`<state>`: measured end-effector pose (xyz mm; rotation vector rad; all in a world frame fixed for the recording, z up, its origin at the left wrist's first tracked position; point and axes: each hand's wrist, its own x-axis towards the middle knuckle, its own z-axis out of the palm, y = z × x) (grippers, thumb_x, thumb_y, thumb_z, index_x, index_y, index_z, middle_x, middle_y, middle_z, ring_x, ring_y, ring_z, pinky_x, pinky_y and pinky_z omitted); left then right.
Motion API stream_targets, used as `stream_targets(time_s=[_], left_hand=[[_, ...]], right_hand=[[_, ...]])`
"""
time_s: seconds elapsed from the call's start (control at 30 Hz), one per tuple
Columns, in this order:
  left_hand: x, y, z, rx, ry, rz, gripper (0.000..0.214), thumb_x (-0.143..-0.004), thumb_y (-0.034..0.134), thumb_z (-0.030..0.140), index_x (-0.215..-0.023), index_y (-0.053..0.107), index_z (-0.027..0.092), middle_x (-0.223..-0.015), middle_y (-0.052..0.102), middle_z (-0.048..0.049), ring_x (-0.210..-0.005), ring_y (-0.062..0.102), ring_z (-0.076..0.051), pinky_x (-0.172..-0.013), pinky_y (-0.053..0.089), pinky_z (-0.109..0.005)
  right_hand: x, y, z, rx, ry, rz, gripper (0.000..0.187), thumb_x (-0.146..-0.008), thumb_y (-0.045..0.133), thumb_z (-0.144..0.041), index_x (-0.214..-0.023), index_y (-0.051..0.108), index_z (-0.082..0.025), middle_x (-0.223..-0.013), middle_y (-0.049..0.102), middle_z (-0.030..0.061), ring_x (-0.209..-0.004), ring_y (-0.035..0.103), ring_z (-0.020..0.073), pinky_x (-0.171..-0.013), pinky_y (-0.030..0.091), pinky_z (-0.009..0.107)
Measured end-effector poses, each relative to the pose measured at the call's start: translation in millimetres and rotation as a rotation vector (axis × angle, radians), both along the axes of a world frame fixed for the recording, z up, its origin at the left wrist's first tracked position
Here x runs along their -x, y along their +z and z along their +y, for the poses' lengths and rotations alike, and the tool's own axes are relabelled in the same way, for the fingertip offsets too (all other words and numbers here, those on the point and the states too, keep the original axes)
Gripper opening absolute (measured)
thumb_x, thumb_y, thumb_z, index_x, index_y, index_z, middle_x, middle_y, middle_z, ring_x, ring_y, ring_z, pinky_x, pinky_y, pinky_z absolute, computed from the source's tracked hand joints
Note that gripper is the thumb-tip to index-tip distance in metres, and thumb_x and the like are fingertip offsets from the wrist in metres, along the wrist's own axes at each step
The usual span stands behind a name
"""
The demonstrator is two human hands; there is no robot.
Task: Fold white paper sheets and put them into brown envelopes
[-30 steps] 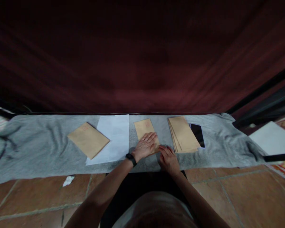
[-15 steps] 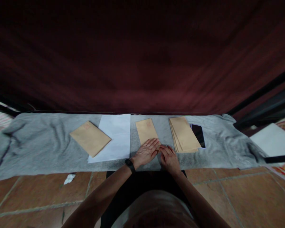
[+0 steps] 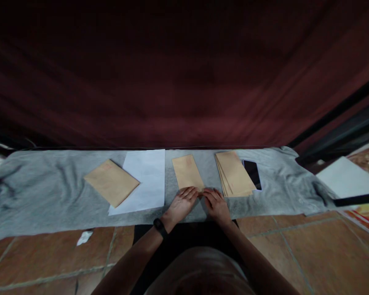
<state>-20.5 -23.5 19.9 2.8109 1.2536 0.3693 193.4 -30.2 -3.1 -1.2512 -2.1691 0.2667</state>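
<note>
One left hand [image 3: 181,205] and one right hand [image 3: 217,208] touch the near end of one tan envelope [image 3: 187,171], fingers close together; whether either grips it, I cannot tell. It lies at twelve o'clock from the left, eleven from the right, a flat paper rectangle on wrinkled, soft grey cloth [image 3: 283,180]. Several fanned envelopes [image 3: 237,174] sit at two o'clock, beside one glossy phone [image 3: 252,174]; between nine and ten, white paper [image 3: 150,176] lies under another tan envelope [image 3: 112,182].

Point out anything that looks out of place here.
A white scrap lies on the tiled floor, off the gray cloth, perhaps dropped litter. The right-hand envelope stack is also fanned unevenly.
</note>
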Motion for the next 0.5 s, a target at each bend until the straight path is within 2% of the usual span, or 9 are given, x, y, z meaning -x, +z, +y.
stream_targets(time_s=[0.2,0.4,0.5], left_hand=[[8.8,7.3,-8.2,-0.05,0.047,0.054,0.04,-0.092,0.048,0.004,-0.13,0.057,0.011,-0.134,0.064,-0.0136,-0.128,0.058,-0.023,-0.111,0.043,-0.038],[21.7,-2.9,-17.9,-0.054,0.076,0.013,0.043,-0.093,0.046,0.004,-0.135,0.053,0.013,-0.138,0.062,-0.0133,-0.133,0.053,-0.021,-0.113,0.041,-0.038],[21.1,-7.5,-20.2,-0.044,0.077,0.016,0.041,-0.095,0.045,0.007,-0.134,0.053,0.014,-0.139,0.061,-0.0134,-0.134,0.053,-0.021,-0.114,0.04,-0.039]], right_hand=[[-4.6,-0.1,0.8,0.044,0.048,0.081,0.027,-0.1,0.046,-0.019,-0.117,0.067,-0.024,-0.123,0.071,0.0052,-0.116,0.065,0.0211,-0.115,0.039,0.049],[-1.6,10.0,19.7,0.114,0.153,0.162,0.031,-0.103,0.044,-0.026,-0.125,0.066,-0.024,-0.126,0.071,0.0064,-0.121,0.063,0.0208,-0.113,0.044,0.047],[10.7,16.1,37.4,0.162,0.258,0.054,0.037,-0.105,0.04,-0.03,-0.135,0.061,-0.023,-0.138,0.064,0.0065,-0.133,0.054,0.0204,-0.117,0.04,0.046]])
